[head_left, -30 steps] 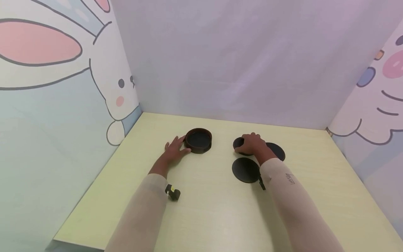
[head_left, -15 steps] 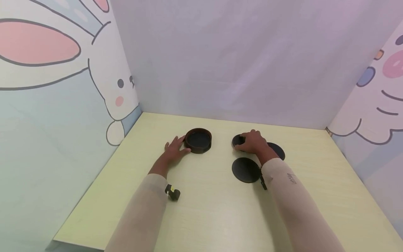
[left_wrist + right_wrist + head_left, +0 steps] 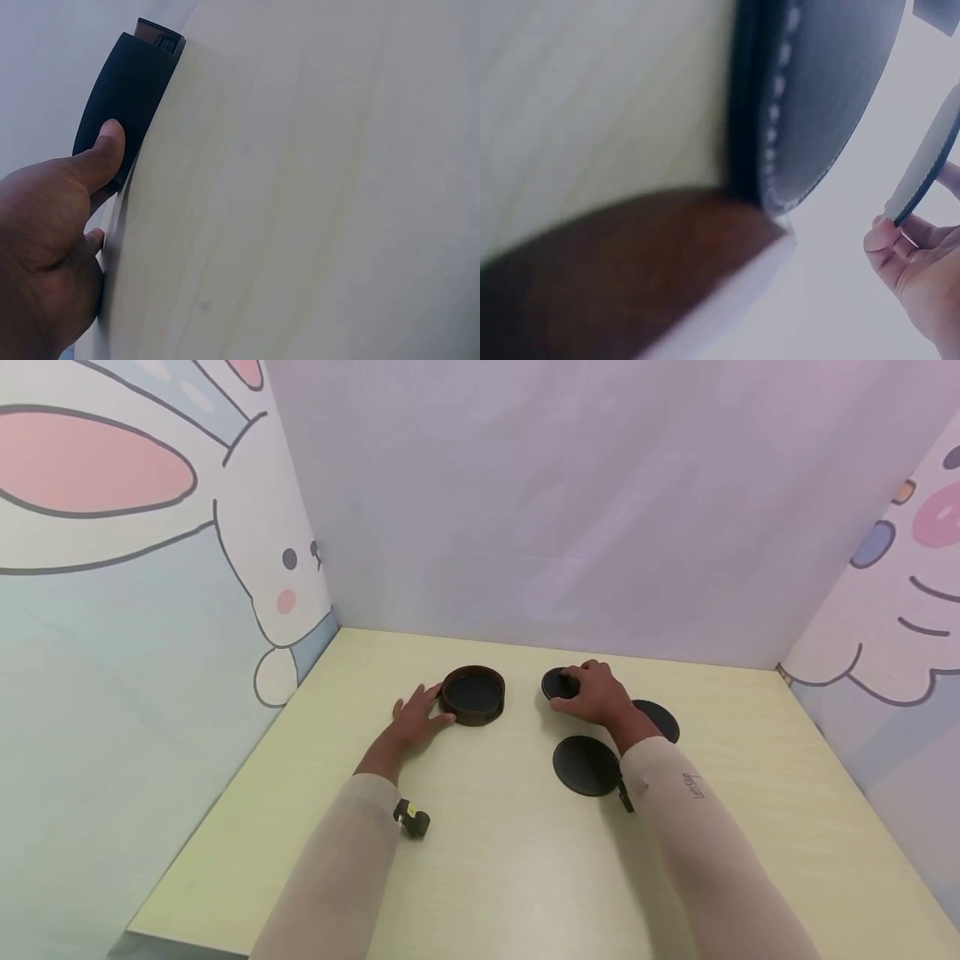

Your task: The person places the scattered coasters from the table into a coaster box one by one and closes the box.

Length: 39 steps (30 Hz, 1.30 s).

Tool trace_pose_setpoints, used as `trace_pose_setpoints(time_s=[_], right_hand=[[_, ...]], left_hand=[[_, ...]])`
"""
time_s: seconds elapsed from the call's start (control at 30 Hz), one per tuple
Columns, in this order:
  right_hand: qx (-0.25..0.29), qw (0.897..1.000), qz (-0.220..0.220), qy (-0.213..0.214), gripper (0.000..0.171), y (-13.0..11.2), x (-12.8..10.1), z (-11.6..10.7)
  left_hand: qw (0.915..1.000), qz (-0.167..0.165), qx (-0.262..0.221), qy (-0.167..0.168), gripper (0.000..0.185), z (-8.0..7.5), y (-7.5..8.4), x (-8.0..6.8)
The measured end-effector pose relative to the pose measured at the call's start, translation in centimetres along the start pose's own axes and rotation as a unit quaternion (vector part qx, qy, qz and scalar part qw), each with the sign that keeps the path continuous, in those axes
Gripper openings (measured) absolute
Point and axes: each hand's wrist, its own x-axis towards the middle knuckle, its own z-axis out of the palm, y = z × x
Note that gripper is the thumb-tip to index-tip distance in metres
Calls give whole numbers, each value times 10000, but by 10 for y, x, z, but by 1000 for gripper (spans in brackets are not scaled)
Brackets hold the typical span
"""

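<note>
At the left, my left hand (image 3: 417,720) holds the side of a round black coaster holder (image 3: 471,717) with a brown inner rim. In the left wrist view, the thumb (image 3: 111,142) lies on the holder's dark curved wall (image 3: 124,97); the other fingers are mostly hidden. My right hand (image 3: 597,693) pinches a round black coaster (image 3: 557,685) by its edge, tilted above the table. In the right wrist view that coaster (image 3: 928,161) shows pale stitching along its rim, and the right hand (image 3: 930,270) grips it between thumb and fingers.
Two more black coasters lie on the pale wooden table (image 3: 480,860): one (image 3: 585,766) nearer, the other (image 3: 658,720) partly behind the right wrist. A large stitched disc (image 3: 832,90) stands close in the right wrist view. Walls with cartoon rabbits (image 3: 277,577) bound the sides.
My right hand has lifted the coaster and carried it a little left and toward the back. My left hand and the holder have not moved.
</note>
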Motion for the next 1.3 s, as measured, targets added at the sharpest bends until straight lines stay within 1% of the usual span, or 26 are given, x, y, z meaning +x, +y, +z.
trace_pose_setpoints(time_s=[0.1, 0.3, 0.5, 0.77, 0.97, 1.17, 1.3], right_hand=[[118, 9999, -34, 75, 80, -5, -1, 0], [36, 9997, -139, 215, 80, -17, 0, 3], [8, 9987, -232, 464, 78, -30, 3, 10], [84, 9967, -298, 749, 78, -49, 5, 19], [150, 9967, -409, 682, 76, -64, 6, 23], [35, 9963, -569, 637, 72, -81, 9, 24], [-76, 9972, -563, 486, 74, -92, 14, 27]], left_hand=[[10000, -5, -26, 0, 81, 0, -1, 1], [10000, 2, -48, 21, 81, 1, 0, 0], [10000, 32, 22, 66, 80, 1, 3, -1], [10000, -3, 17, 52, 80, 1, 4, -1], [10000, -9, 25, 66, 80, 1, 2, 0], [9999, 23, 69, 79, 81, 2, 1, 0], [10000, 18, 59, 54, 81, 1, 3, -2]])
